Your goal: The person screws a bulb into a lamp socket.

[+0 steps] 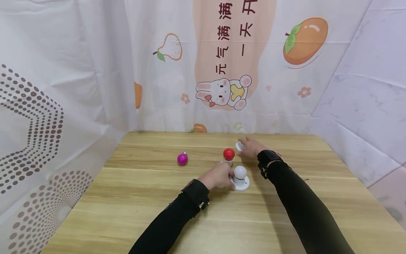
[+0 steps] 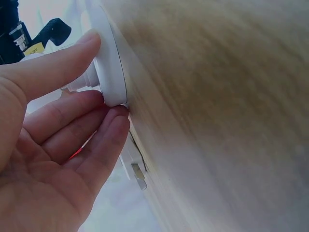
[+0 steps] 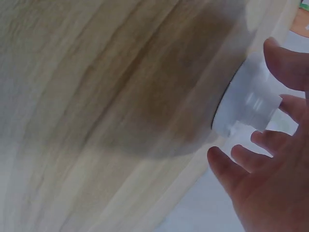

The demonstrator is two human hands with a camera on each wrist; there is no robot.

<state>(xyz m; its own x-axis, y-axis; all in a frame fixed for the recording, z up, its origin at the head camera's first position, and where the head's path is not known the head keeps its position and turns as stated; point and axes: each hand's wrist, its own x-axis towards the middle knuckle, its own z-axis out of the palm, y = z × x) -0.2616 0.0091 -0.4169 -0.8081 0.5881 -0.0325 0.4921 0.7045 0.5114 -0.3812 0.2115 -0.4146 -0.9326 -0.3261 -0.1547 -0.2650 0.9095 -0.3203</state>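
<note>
A white bulb (image 1: 240,172) stands upright in a round white lamp holder (image 1: 243,186). My left hand (image 1: 219,175) pinches the edge of that holder's base (image 2: 113,63), thumb on top and fingers at the rim. Just behind it, a red bulb (image 1: 228,153) sits in another white holder, partly hidden by my left hand. Farther back, my right hand (image 1: 251,147) reaches over a white lamp holder (image 1: 239,146) that has no bulb visible in it. In the right wrist view, its fingers are spread loosely around this holder (image 3: 246,101); whether they touch it I cannot tell.
A purple bulb (image 1: 182,158) lies on the wooden table (image 1: 142,197) to the left. A patterned curtain (image 1: 165,88) hangs along the table's back edge, with more cloth on both sides. A small dark thing (image 1: 306,180) lies right of the right forearm.
</note>
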